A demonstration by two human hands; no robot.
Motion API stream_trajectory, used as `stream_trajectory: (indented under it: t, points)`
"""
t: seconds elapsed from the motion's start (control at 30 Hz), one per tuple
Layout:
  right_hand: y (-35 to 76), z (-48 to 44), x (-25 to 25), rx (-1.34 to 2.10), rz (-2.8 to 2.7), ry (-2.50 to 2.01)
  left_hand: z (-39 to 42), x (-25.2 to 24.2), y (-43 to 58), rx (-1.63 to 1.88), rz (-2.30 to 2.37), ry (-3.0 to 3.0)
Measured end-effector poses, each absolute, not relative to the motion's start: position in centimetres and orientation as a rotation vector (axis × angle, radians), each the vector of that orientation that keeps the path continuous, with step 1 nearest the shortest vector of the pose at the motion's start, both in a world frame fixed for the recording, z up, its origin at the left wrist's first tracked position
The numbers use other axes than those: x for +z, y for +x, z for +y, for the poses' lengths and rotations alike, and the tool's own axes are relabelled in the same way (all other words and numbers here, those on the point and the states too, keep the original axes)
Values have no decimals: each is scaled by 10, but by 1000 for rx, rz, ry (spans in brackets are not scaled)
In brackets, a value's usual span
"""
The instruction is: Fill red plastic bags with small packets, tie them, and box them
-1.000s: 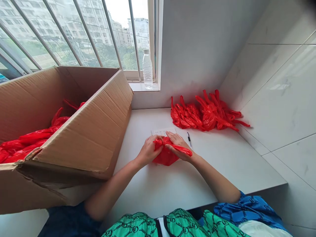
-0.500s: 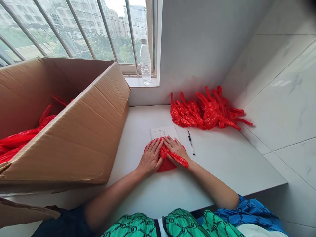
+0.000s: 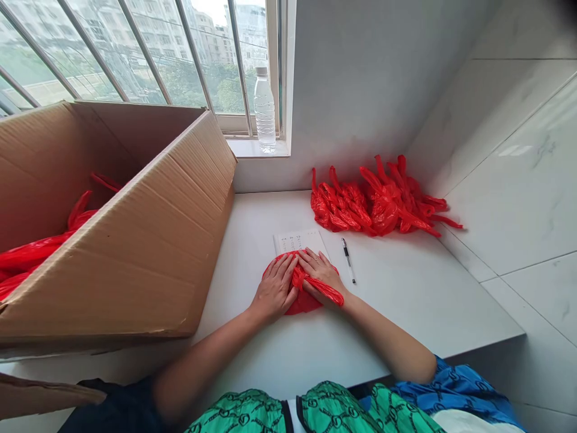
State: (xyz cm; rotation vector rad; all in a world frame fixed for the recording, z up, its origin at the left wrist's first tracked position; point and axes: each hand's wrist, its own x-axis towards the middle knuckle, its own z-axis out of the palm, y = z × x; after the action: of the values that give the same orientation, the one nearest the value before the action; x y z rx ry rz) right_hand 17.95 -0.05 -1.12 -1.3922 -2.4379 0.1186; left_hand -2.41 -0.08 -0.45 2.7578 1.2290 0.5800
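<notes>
red plastic bag: on white table, under both hands, covering near part of paper sheet; knot-like gather between the hands
left hand: spread flat on bag; gripping nothing
right hand: fingers stretched flat on bag, not clenched; thumb hidden by loose bag end
pressing step: seems to be flattening bag, palms down
next grip: lifting would call for fingers under bag or pinching gather
around: pen beside right hand; red bag pile behind; cardboard box left
</notes>
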Motion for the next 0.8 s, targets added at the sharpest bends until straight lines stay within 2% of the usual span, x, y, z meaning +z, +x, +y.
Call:
stream_trajectory:
  t: [0.33, 0.53, 0.67, 0.8]
  points:
    - [178, -1, -9, 165, -2426, -1395, 1, -5, -24, 645, 1189, 2718]
    - [189, 2, 0, 311, -2339, -1262, 0, 5, -31, 877, 1099, 2529]
    - [201, -3, 18, 362, -2255, -1062, -5, 27, -33, 990, 1151, 2437]
    - [194, -21, 51, 465, -2119, -897, -31, 66, -36, 895, 1170, 2371]
